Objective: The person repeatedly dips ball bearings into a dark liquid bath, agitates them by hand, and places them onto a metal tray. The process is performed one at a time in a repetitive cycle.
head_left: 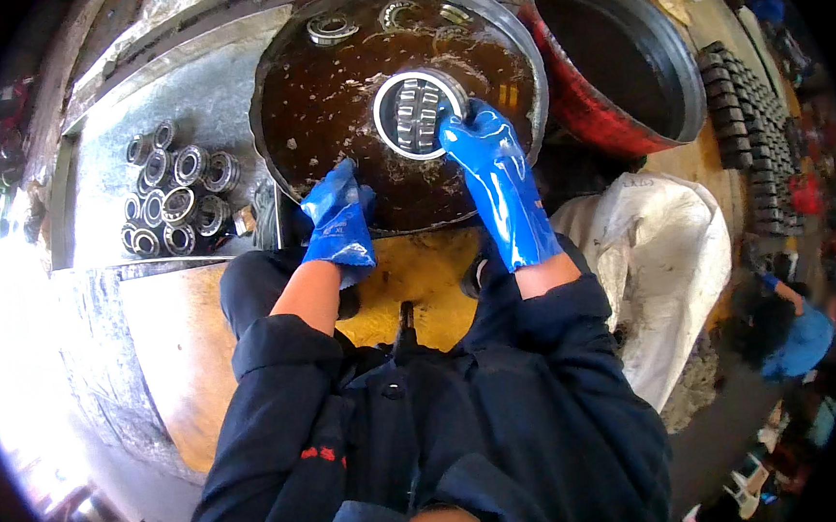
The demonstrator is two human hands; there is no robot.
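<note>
My right hand (490, 149), in a long blue rubber glove, grips the right rim of a large roller bearing (416, 116). The bearing is held over a round metal basin (254, 112) of dark brown liquid, its two rows of rollers facing up. My left hand (337, 208), gloved alike, is at the basin's near left edge with its fingers curled in. Whatever it may hold is hidden. Toward the far side of the basin, a bearing ring (332, 29) and a caged bearing (399, 15) sit partly in the liquid, beside a smaller metal piece (455, 14).
Several smaller bearings (180, 205) are piled on a metal-topped table at left. A red drum (577, 104) with dark insides stands at the right. Nearer lies a white sack (665, 253). Dark metal blocks (753, 131) stand in rows beyond, and another person (796, 336) is at far right.
</note>
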